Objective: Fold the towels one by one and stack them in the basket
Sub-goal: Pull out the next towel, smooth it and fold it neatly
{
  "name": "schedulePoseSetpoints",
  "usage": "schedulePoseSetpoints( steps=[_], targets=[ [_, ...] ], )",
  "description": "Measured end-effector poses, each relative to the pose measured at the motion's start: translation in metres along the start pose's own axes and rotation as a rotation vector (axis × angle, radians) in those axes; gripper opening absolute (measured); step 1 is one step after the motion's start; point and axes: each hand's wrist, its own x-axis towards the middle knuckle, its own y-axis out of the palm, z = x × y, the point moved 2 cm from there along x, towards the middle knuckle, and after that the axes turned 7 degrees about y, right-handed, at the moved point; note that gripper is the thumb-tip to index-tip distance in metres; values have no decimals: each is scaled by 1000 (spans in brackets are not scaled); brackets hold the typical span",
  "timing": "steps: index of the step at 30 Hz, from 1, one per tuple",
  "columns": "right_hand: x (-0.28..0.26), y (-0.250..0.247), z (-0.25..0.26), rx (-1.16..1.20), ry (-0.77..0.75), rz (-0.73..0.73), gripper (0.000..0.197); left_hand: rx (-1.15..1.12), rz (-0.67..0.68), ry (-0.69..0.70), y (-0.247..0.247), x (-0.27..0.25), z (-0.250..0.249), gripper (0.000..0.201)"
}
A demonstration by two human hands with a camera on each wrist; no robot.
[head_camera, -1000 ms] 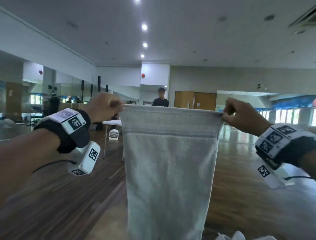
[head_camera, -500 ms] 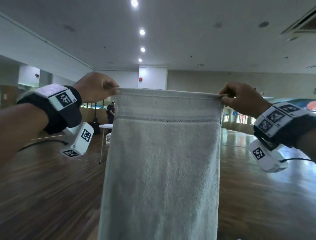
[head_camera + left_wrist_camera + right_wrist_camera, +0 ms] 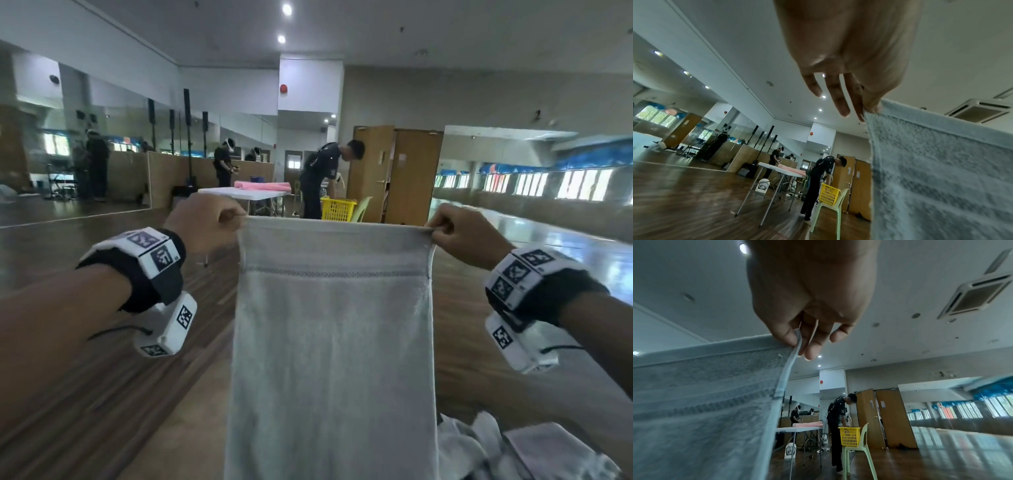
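Note:
A pale grey towel [image 3: 332, 342] hangs straight down in front of me, stretched flat by its top edge. My left hand [image 3: 205, 228] pinches its top left corner and my right hand [image 3: 462, 236] pinches its top right corner. In the left wrist view the thumb and forefinger of the left hand [image 3: 869, 108] clamp the towel [image 3: 941, 178] corner while the other fingers hang straight. In the right wrist view the right hand [image 3: 797, 340] nips the towel [image 3: 705, 402] hem between thumb and fingers. My own basket is out of sight.
Crumpled pale towels [image 3: 486, 445] lie at the bottom right. Farther off stand a white folding table [image 3: 243, 193] with a pink towel [image 3: 262, 186], a yellow basket [image 3: 337, 208] on a green chair, and a bending person [image 3: 318, 178]. Wooden floor stretches all round.
Both hands have lowered the stretched towel from about ceiling line to chest height, still holding its top corners. The view has tilted down, and the towel pile shows at bottom right.

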Motion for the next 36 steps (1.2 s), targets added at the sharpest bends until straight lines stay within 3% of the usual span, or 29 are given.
schedulePoseSetpoints(
  steps=[3,7,11,13,16,18,21,25,28,36],
  targets=[
    [2,8,-5,53,38,-85,8,-50,-102,8,8,5,-7,14],
    [-24,47,-22,87,90,23,8,-115,13,-8,51,-33,-9,22],
    [-80,111,-57,83,157,215,10,-111,311,-103,122,-115,4,55],
    [-122,145,-69,61,177,358,14,-63,476,-106,156,-164,3,60],
    [-192,192,-79,12,191,591,19,-88,592,-50,191,-232,-8,53],
    [-234,219,-86,-10,210,683,27,-79,738,-25,207,-265,-22,43],
    [-278,254,-93,-127,190,800,14,27,920,72,231,-297,-32,22],
    [-296,271,-88,-389,-3,761,10,54,876,173,243,-306,-35,13],
    [-288,277,-84,-507,-113,694,14,1,851,127,255,-305,-23,18],
    [-237,309,-105,-634,36,602,20,105,707,-87,286,-288,-20,22]
  ],
)
